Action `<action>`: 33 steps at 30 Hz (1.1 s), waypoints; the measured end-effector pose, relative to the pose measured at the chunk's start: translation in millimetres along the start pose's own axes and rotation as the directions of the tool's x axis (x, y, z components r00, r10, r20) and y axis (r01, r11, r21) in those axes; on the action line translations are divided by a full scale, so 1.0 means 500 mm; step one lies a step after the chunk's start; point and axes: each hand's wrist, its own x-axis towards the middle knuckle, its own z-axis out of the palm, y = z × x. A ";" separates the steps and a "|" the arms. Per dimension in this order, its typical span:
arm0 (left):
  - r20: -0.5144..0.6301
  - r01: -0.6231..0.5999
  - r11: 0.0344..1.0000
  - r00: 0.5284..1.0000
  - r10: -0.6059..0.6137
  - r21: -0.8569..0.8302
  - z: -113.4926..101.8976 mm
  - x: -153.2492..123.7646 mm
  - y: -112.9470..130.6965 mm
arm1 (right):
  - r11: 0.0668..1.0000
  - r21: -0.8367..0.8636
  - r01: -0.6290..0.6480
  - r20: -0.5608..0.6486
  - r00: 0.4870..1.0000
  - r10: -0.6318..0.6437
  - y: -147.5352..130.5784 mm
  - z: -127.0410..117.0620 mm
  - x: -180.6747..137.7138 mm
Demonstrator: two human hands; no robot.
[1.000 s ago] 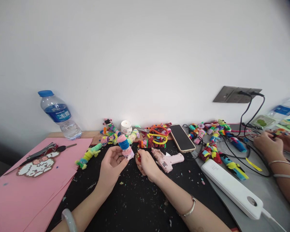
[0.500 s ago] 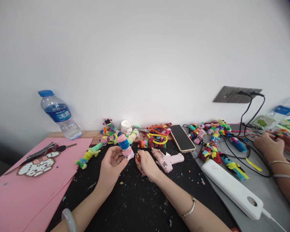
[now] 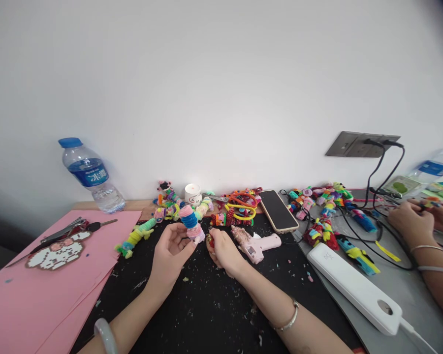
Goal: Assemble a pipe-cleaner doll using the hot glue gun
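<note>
Between the thumb and fingers of my left hand (image 3: 173, 248) is a fuzzy pink and blue pipe-cleaner piece (image 3: 191, 223), held upright above the black mat (image 3: 206, 314). My right hand (image 3: 223, 250) is closed beside it, around a small red and gold fuzzy piece (image 3: 210, 241) that mostly hides inside the fingers. A pink hot glue gun (image 3: 260, 246) lies just right of my right hand, its nozzle end crusted brown. Left of my left hand lies a green and yellow pipe-cleaner piece (image 3: 137, 238).
Behind my hands are a white paper cup (image 3: 193, 194), orange-yellow scissors (image 3: 243, 212) and a phone (image 3: 279, 210). A water bottle (image 3: 92, 174) leans at the wall by pink paper (image 3: 70, 300). Rightward are a white power strip (image 3: 354, 287), black cables and another person's hands (image 3: 413, 221).
</note>
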 end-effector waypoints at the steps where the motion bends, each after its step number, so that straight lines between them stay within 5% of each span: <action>1: 0.003 0.000 1.000 1.000 0.000 -0.005 0.000 0.000 -0.001 | 1.000 0.002 0.001 -0.001 1.000 -0.001 0.000 0.000 0.000; 33: 0.003 -0.007 1.000 1.000 0.007 -0.005 -0.002 0.002 -0.003 | 0.998 0.062 -0.001 -0.013 1.000 0.002 0.002 0.000 0.001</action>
